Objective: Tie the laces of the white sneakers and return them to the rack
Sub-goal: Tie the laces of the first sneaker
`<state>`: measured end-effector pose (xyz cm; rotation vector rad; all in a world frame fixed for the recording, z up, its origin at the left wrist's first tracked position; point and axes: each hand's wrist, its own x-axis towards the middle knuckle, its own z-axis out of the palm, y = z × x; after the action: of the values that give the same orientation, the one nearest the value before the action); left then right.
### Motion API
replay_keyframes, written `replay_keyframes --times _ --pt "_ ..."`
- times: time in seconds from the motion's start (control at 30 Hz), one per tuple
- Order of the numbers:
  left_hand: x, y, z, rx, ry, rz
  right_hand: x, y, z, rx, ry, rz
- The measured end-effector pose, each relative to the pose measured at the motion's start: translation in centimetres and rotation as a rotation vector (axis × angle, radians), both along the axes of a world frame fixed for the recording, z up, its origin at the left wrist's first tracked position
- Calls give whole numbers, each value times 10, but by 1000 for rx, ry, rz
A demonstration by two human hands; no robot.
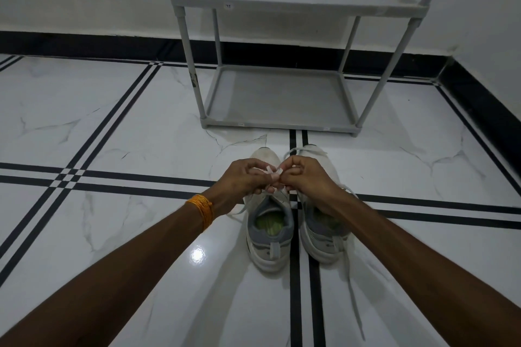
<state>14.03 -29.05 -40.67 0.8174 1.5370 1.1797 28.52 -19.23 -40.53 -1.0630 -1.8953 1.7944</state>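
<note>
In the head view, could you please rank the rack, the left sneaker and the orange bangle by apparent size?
1. rack, though farthest away
2. left sneaker
3. orange bangle

**Shiny floor, matte rack**

Floor (118,127) looks like glossy marble-look tile, with a bright glare spot. Rack (282,98) seems smooth matte grey plastic. Sneakers (270,234) look like white cloth with flat woven laces (352,290). Wristband (200,210) looks like wound orange thread.
</note>
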Motion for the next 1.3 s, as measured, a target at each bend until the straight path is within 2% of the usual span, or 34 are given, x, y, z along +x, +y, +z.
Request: replay_keyframes --times 0.13,0.23,0.4,0.57,0.7,0.77,0.9,1.0,1.1,1.2,1.27,1.3 --pt "3 3 -3 9 -26 93 4 0 -2 53 56 15" --pt "6 5 -9 2 51 191 10 -8 -6 93 78 -9" --pt "14 5 -17 77 443 184 5 -25 -12 640 -70 -27" --pt "7 0 -16 190 630 90 -7 -30 -14 879 -264 24" --pt "10 -1 -20 252 897 16 -10 -28 -16 820 -339 63" --pt "11 -2 -22 280 980 -4 -9 -23 -11 772 -312 72" --pt "14 -1 -24 286 1011 12 -3 -20 -3 470 -170 -4" --pt "12 0 -23 298 986 -13 0 -20 -2 394 -136 -10" --pt "6 2 -22 249 1022 -66 2 -21 -2 410 -128 -8" --pt "3 6 -19 149 1081 -126 2 -22 -6 566 -151 3" --pt "3 7 -14 73 968 -126 3 -23 -8 662 -150 18" --pt "3 8 -11 21 826 -111 3 -22 -8 685 -146 16"
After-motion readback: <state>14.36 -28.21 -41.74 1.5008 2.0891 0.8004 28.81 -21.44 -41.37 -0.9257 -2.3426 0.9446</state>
